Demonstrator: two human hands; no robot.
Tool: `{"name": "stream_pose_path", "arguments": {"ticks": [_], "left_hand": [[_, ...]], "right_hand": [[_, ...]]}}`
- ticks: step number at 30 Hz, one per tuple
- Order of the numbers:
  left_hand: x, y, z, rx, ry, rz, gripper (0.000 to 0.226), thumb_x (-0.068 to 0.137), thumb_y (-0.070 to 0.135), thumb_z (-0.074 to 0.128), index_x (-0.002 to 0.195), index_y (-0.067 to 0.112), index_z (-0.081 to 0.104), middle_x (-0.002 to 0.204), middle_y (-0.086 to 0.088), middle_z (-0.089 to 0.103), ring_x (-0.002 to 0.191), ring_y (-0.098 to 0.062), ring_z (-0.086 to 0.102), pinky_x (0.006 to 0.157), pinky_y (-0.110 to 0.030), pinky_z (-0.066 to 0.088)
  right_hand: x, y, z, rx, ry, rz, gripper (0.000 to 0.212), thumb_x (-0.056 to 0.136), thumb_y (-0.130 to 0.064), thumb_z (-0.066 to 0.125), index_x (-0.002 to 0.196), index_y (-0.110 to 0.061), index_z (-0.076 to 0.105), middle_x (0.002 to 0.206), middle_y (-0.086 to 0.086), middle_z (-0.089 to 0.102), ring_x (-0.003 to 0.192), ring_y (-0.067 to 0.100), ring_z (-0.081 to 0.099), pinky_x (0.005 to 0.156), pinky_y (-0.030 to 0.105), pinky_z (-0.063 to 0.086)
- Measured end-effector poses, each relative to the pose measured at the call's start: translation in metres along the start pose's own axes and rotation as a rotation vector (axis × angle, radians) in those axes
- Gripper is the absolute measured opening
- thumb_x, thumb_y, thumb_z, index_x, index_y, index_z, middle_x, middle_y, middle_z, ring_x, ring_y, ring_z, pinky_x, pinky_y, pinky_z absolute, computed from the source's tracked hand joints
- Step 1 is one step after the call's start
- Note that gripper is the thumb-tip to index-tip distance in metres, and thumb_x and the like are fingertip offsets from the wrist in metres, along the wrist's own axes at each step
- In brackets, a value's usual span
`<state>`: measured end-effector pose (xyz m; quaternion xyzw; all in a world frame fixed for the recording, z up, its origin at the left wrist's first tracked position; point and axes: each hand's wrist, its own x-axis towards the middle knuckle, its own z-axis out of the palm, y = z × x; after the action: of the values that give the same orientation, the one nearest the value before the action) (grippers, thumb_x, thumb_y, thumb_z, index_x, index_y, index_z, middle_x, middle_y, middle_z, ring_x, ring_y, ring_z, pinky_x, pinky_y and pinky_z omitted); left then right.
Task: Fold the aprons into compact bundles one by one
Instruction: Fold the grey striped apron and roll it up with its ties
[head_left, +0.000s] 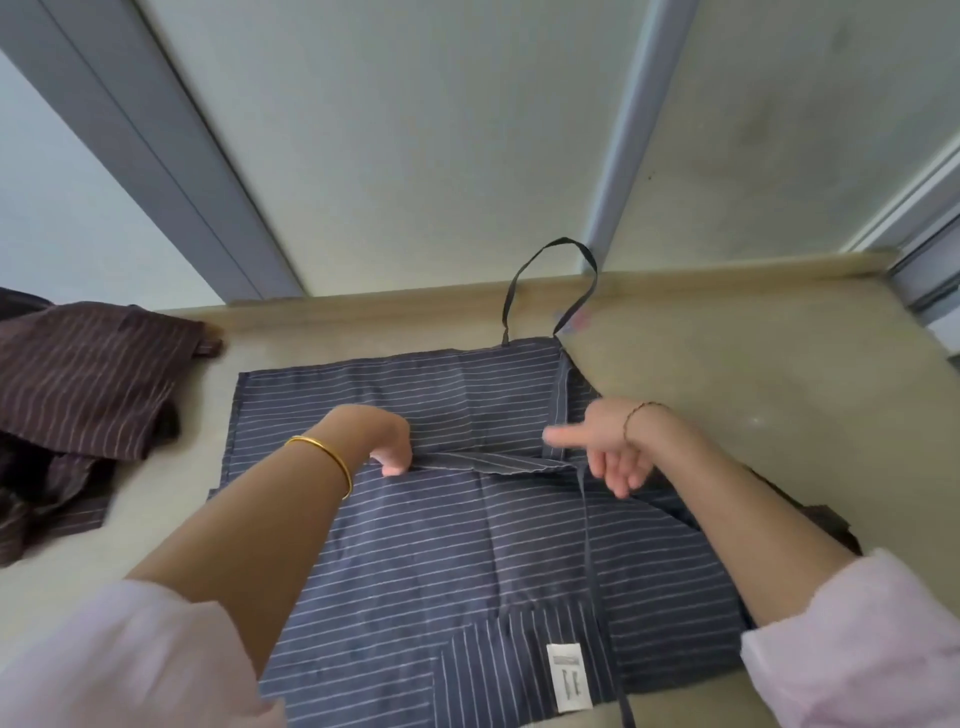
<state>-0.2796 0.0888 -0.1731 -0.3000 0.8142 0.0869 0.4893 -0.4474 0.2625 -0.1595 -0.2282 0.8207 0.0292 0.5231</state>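
Observation:
A navy apron (447, 525) with thin white stripes lies spread flat on the beige surface, partly folded, with its neck loop (550, 280) pointing away from me. A white label (568, 675) shows near its close edge, and a thin tie strap (592, 551) runs down the right side. My left hand (387, 439) curls down onto a fold at the apron's middle, fingers tucked into the cloth. My right hand (602, 452) hovers just right of that fold, fingers apart and pointing left, holding nothing.
A brown striped apron (88, 384) lies crumpled in a heap at the left. The beige surface (779, 395) ends at a raised lip against sliding window frames (197, 171) behind. A dark cloth corner (826, 525) peeks out beneath my right forearm.

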Motion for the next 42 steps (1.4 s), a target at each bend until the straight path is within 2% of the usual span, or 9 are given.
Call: {"name": "stream_pose_path", "arguments": {"ticks": [4,7,11,15,19,24,27,31,42], "left_hand": [[-0.001,-0.002,-0.003,0.021,0.035,-0.017,0.031,0.094,0.011,0.046,0.121,-0.002,0.053,0.102,-0.016,0.054,0.092,-0.029,0.056,0.079,-0.034,0.046],[0.006,-0.014,-0.007,0.011,0.120,-0.026,0.026,0.094,0.014,0.044,0.115,0.003,0.055,0.103,-0.012,0.056,0.097,-0.028,0.057,0.088,-0.036,0.048],[0.013,-0.025,-0.017,-0.015,0.324,-0.086,0.011,0.093,0.015,0.045,0.086,0.013,0.053,0.084,-0.002,0.057,0.082,-0.023,0.057,0.074,-0.034,0.046],[0.018,-0.027,-0.024,-0.036,0.523,-0.166,0.012,0.092,0.003,0.046,0.090,0.013,0.053,0.074,-0.001,0.049,0.065,-0.018,0.048,0.063,-0.029,0.039],[0.034,-0.032,-0.036,-0.069,0.561,-0.189,0.016,0.090,-0.003,0.046,0.091,0.011,0.055,0.071,-0.003,0.045,0.062,-0.018,0.045,0.063,-0.028,0.039],[0.056,-0.037,-0.036,-0.093,0.576,-0.137,0.016,0.092,0.005,0.050,0.106,0.010,0.058,0.091,-0.007,0.057,0.081,-0.023,0.055,0.065,-0.030,0.043],[0.068,-0.035,-0.032,-0.147,0.646,-0.079,0.017,0.093,0.012,0.052,0.110,0.010,0.055,0.100,-0.009,0.058,0.091,-0.026,0.056,0.070,-0.033,0.046],[0.076,-0.035,-0.030,-0.122,0.744,-0.012,0.015,0.094,0.011,0.052,0.109,0.012,0.053,0.101,-0.007,0.057,0.086,-0.022,0.051,0.070,-0.032,0.044],[0.085,-0.074,-0.016,-0.034,0.720,-0.167,0.029,0.092,0.014,0.053,0.120,0.013,0.048,0.116,-0.009,0.056,0.108,-0.027,0.052,0.092,-0.037,0.041]], "right_hand": [[0.003,-0.001,0.033,-0.328,-0.136,0.059,0.033,0.090,-0.033,0.060,0.084,0.000,0.058,0.094,0.017,0.071,0.075,0.023,0.070,0.078,0.036,0.058],[0.012,-0.003,0.025,-0.295,-0.020,-0.001,0.018,0.091,-0.017,0.051,0.079,-0.004,0.051,0.070,0.010,0.069,0.055,0.016,0.063,0.057,0.025,0.053],[0.011,-0.024,-0.031,-0.419,0.229,0.079,0.011,0.092,-0.015,0.051,0.088,-0.004,0.053,0.056,0.005,0.061,0.055,0.016,0.056,0.060,0.025,0.047],[-0.002,-0.043,-0.077,-0.426,0.391,0.194,0.017,0.092,-0.020,0.055,0.087,-0.004,0.055,0.053,0.004,0.063,0.043,0.012,0.052,0.049,0.020,0.045],[0.004,-0.052,-0.119,-0.352,0.903,0.023,0.024,0.090,-0.001,0.049,0.112,0.001,0.058,0.095,0.012,0.056,0.090,0.029,0.056,0.071,0.032,0.043],[0.028,-0.058,-0.117,-0.486,0.760,0.147,0.054,0.093,-0.004,0.039,0.145,0.000,0.024,0.150,0.025,0.019,0.120,0.044,0.047,0.091,0.047,0.046],[0.048,-0.072,-0.078,-0.544,0.862,-0.116,0.044,0.091,-0.001,0.043,0.135,-0.003,0.039,0.135,0.018,0.041,0.102,0.035,0.058,0.070,0.038,0.044],[0.076,-0.097,-0.020,-0.604,0.771,-0.567,0.024,0.095,-0.013,0.045,0.118,-0.015,0.054,0.111,0.005,0.056,0.103,0.024,0.051,0.082,0.036,0.044],[0.113,-0.118,-0.001,-0.538,0.849,-0.404,0.020,0.097,-0.017,0.046,0.115,-0.014,0.055,0.116,0.006,0.057,0.110,0.026,0.049,0.090,0.037,0.039]]}}
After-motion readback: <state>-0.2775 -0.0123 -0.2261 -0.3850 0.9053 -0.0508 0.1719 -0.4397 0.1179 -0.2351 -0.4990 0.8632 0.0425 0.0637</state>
